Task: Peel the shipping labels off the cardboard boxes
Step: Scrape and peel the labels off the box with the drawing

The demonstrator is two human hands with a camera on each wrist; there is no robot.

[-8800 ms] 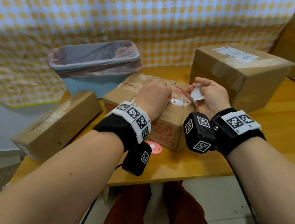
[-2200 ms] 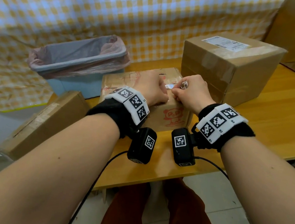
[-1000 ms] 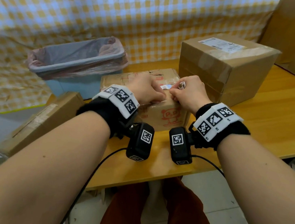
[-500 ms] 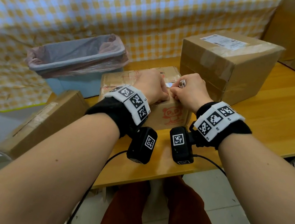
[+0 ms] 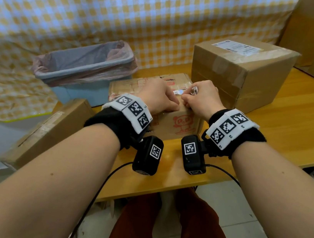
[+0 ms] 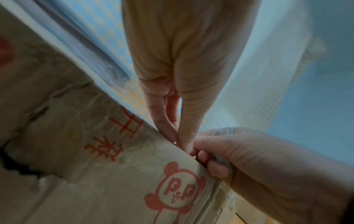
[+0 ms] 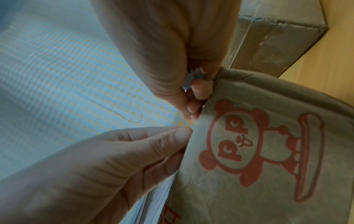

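A small cardboard box [image 5: 182, 122] with a red panda print [image 6: 178, 191] stands at the table's middle. A white label strip [image 5: 178, 92] is still stuck on its top. My left hand [image 5: 171, 100] rests on that top; its thumb and forefinger [image 6: 180, 139] meet in a pinch at the front edge, beside the strip. My right hand [image 5: 190, 98] is curled right next to it and grips a peeled label scrap [image 5: 194, 89], seen as a white-blue bit [image 7: 193, 75] between the fingers. A larger box [image 5: 238, 80] behind carries a whole label [image 5: 236, 47].
A blue bin [image 5: 82, 68] with a pink liner stands behind the small box to the left. A flat box [image 5: 49, 134] hangs over the wooden table's [image 5: 292, 127] left end. A checked cloth hangs behind. My knees are under the front edge.
Since 8.8 s ago my right hand has come down from holding a white piece up to meet the left at the box's front edge. Over the last second both hands barely move.
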